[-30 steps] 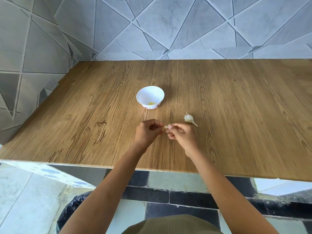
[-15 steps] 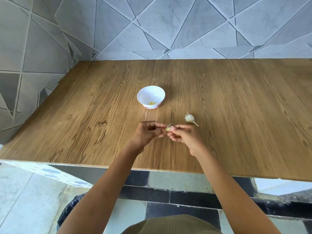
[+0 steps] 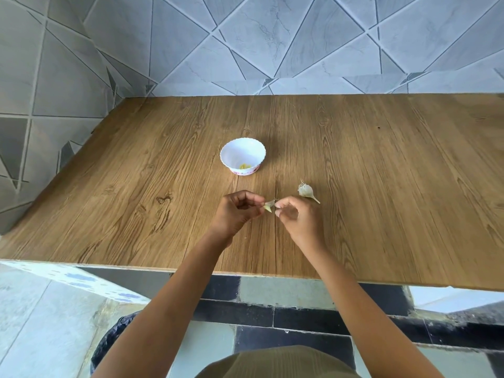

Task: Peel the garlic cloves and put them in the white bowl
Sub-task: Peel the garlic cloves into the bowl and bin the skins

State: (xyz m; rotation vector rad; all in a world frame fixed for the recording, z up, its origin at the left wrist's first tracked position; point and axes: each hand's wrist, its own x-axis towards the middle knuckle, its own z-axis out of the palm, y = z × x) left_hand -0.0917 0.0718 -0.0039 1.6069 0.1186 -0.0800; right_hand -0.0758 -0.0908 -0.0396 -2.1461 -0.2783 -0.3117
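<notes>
Room: we look down on a wood-grain tabletop (image 3: 381,159) set into a corner of grey tiled wall (image 3: 272,36), with tiled floor showing below its near edge
Where things lie: the white bowl (image 3: 226,159) stands on the table beyond our hands, with a few yellowish peeled cloves (image 3: 245,166) in its bottom; a small garlic bulb (image 3: 306,190) lies on its side just beyond our right hand, apart from it
Clove being worked: one garlic clove (image 3: 269,205) sits between our two hands above the table, with a flap of papery skin sticking up from it
Risk, a slip: we judge the clove small and smooth once bared, so a hard tug on the skin could pop it out of the pinch and send it over the near edge to the floor
Risk, a tear: the skin looks thin and dry; pulled too fast, it may come off in scraps and leave bits that end up in the bowl
Risk, the bulb: it rests on a rounded side, so a knock from our right wrist could roll it away
Fingers, left: our left hand (image 3: 234,214) is curled tightly, its thumb and forefinger fingertips (image 3: 260,207) pinching the clove's left end
Fingers, right: our right hand (image 3: 297,216) is curled more loosely, its fingertips (image 3: 278,205) nipping the clove's right end or its skin; we cannot tell which
Step, as we judge it: the skin is partly lifted, not yet off
</notes>
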